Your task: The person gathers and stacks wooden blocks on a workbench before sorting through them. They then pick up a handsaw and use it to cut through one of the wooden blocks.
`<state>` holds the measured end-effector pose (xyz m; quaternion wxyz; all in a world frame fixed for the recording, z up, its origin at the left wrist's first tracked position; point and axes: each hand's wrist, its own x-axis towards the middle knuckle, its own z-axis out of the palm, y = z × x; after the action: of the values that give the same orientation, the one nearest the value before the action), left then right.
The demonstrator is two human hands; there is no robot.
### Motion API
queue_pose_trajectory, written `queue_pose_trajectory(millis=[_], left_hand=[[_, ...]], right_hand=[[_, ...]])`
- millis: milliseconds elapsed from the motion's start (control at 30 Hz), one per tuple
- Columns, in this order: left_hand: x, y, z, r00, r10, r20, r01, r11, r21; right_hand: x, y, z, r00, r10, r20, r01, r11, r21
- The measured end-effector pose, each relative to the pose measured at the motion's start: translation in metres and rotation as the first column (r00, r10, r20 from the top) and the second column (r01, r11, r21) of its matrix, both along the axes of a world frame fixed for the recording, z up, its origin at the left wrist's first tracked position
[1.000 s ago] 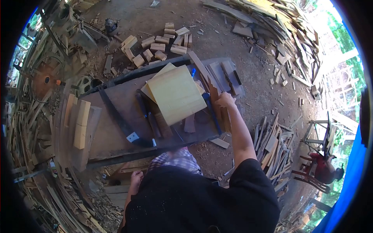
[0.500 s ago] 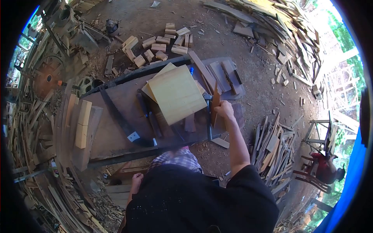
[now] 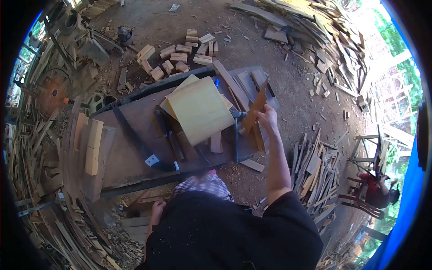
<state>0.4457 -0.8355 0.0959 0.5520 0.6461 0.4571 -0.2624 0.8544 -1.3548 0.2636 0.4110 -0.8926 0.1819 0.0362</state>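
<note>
My right hand (image 3: 268,118) is closed on a thin, pointed brown wooden piece (image 3: 257,108), held tilted over the right end of the workbench (image 3: 130,166). Just left of that hand lies a metal clamp or bar tool (image 3: 236,130). Square light-wood boards (image 3: 201,110) are stacked at the bench's middle. A curved handsaw (image 3: 135,137) and a dark long tool (image 3: 169,135) rest to their left. My left hand (image 3: 158,206) hangs low beside my body, near the bench's front edge, its fingers curled; whether it holds anything is too small to make out.
Small wood blocks (image 3: 178,57) are scattered on the ground beyond the bench. Scrap wood piles lie at the right (image 3: 317,168), upper right and left. Pale blocks (image 3: 93,146) sit at the bench's left end. Another person (image 3: 377,191) sits at the far right.
My right hand has shifted slightly up and right, and the wooden piece has turned, its broad face now showing. The camera view has shifted slightly. My left hand looks unchanged.
</note>
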Motion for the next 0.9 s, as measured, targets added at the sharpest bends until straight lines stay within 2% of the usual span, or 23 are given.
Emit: queue_pose_trajectory(millis=[33,67,133,167,233,300,367,433,533,567,633,667,733,767,833,900], left_hand=[[0.001,-0.001,0.001,1.0,-0.019,-0.005,0.02,0.999,0.035],[0.003,-0.003,0.006,0.999,-0.038,-0.011,0.039,0.997,0.071],[0.009,-0.008,0.019,1.0,-0.007,-0.015,0.008,0.999,0.052],[0.011,-0.009,0.025,0.999,0.025,-0.024,-0.024,0.999,0.033],[0.006,-0.004,0.022,0.998,0.056,0.006,-0.056,0.998,0.011],[-0.003,0.004,0.016,0.996,0.088,0.033,-0.088,0.996,-0.008],[-0.01,0.01,0.01,0.995,0.088,0.047,-0.086,0.996,-0.033],[-0.019,0.017,0.003,0.995,0.084,0.06,-0.082,0.996,-0.036],[-0.035,0.027,-0.017,0.994,0.079,0.08,-0.074,0.995,-0.06],[-0.035,0.026,-0.018,0.994,0.073,0.087,-0.067,0.995,-0.075],[-0.035,0.023,-0.018,0.996,0.051,0.075,-0.048,0.998,-0.046],[-0.032,0.02,-0.012,0.998,0.024,0.062,-0.024,1.0,-0.013],[-0.022,0.007,0.009,0.998,0.008,0.06,-0.01,0.999,0.041],[-0.016,0.003,0.015,0.998,-0.01,0.057,0.004,0.995,0.097],[-0.007,-0.003,0.024,0.997,0.052,0.049,-0.055,0.996,0.065],[-0.003,-0.007,0.03,0.994,0.107,0.035,-0.108,0.994,0.034]], right_hand=[[0.008,0.002,-0.003,0.997,-0.042,0.061,0.037,0.996,0.076],[0.017,0.002,-0.013,0.997,-0.043,0.064,0.038,0.996,0.077],[0.039,0.004,-0.037,0.996,-0.061,0.069,0.043,0.969,0.242],[0.047,0.008,-0.044,0.996,-0.063,0.07,0.044,0.968,0.247],[0.061,0.02,-0.054,0.96,-0.099,0.261,0.063,0.988,0.143],[0.072,0.032,-0.048,0.953,-0.137,0.269,0.109,0.987,0.116],[0.079,0.04,-0.038,0.952,-0.152,0.268,0.156,0.988,0.006],[0.082,0.045,-0.025,0.955,-0.136,0.264,0.146,0.989,-0.021],[0.092,0.038,-0.026,0.944,-0.031,0.328,-0.072,0.952,0.299],[0.093,0.037,-0.029,0.944,-0.026,0.33,-0.077,0.952,0.295],[0.092,0.035,-0.035,0.953,-0.066,0.296,-0.131,0.79,0.599],[0.088,0.034,-0.038,0.953,-0.062,0.298,-0.135,0.791,0.596],[0.077,0.031,-0.044,0.992,-0.12,-0.05,0.122,0.731,0.671],[0.073,0.027,-0.046,0.992,-0.115,-0.047,0.117,0.732,0.671],[0.068,0.019,-0.05,0.967,-0.1,-0.236,0.235,0.716,0.658],[0.069,0.012,-0.06,0.964,-0.111,-0.241,0.25,0.684,0.685]])
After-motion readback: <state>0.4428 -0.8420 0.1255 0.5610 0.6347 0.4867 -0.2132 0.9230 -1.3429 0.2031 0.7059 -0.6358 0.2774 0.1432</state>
